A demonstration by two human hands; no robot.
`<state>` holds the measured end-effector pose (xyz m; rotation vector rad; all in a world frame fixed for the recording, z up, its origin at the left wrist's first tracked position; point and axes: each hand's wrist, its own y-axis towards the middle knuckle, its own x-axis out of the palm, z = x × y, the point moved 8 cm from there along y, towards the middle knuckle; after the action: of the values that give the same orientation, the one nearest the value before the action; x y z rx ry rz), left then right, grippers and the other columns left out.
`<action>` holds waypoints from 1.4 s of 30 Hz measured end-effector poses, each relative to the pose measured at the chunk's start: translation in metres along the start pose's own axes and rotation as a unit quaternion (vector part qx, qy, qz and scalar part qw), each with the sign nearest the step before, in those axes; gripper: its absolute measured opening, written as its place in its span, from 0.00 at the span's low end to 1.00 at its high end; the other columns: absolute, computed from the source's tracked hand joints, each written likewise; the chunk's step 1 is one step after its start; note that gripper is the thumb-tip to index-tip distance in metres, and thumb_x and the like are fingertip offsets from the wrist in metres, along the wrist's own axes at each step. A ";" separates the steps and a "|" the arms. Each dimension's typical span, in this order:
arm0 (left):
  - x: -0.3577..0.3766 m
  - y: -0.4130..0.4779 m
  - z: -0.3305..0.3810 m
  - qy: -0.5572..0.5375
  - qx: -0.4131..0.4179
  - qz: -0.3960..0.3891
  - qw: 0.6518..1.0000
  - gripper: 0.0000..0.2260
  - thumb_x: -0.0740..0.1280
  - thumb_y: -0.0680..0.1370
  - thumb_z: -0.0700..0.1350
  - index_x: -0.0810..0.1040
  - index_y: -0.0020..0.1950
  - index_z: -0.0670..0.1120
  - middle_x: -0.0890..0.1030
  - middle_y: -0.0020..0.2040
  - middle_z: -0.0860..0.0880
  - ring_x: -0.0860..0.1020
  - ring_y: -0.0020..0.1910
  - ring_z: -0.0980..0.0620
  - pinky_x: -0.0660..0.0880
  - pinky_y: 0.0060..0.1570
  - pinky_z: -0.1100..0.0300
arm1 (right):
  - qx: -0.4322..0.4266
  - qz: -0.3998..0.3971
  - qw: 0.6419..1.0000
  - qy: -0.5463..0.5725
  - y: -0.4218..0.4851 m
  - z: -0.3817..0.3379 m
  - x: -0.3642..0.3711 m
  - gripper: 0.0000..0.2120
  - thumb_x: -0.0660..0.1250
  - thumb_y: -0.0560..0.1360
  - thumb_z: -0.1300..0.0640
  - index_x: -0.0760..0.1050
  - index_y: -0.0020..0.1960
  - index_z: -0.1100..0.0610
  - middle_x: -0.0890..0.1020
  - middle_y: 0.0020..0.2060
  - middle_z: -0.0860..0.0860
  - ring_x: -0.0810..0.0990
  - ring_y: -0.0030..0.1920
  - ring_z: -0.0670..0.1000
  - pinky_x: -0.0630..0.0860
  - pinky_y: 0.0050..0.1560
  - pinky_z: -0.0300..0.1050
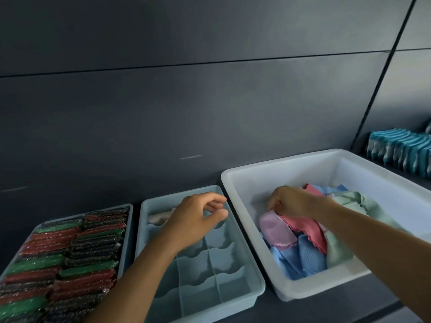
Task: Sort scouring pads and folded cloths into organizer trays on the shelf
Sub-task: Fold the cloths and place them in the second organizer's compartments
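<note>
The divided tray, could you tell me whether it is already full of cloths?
No: the divided tray holds just one beige cloth at its far end, and its other visible compartments hold nothing.

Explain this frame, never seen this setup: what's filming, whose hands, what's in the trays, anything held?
No robot here: one camera worn on a person's head looks down at their bare hands. On the shelf, from the left: a blue tray packed with red, green and dark scouring pads, a divided organizer tray holding one beige cloth in a far compartment, and a white bin of loose cloths. The left hand hovers over the organizer, fingers loosely curled, holding nothing. The right hand grips into the loose cloths. Teal items stand far right.
</note>
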<state>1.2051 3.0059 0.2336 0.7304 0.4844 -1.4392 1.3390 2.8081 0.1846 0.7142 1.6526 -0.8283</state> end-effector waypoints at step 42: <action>-0.139 -0.033 0.055 -0.171 -0.008 0.142 0.975 0.03 0.75 0.73 0.41 0.84 0.45 0.42 0.85 0.40 0.46 0.81 0.37 0.54 0.75 0.37 0.62 | -0.176 0.140 0.737 0.637 -0.044 -0.188 -0.126 0.17 0.75 0.69 0.58 0.78 0.50 0.70 0.82 0.43 0.61 0.78 0.42 0.54 0.76 0.44 0.47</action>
<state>1.1522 3.0662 0.3635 0.5008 0.1193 -1.2554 1.2266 2.9320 0.3434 1.3494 2.6703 0.4037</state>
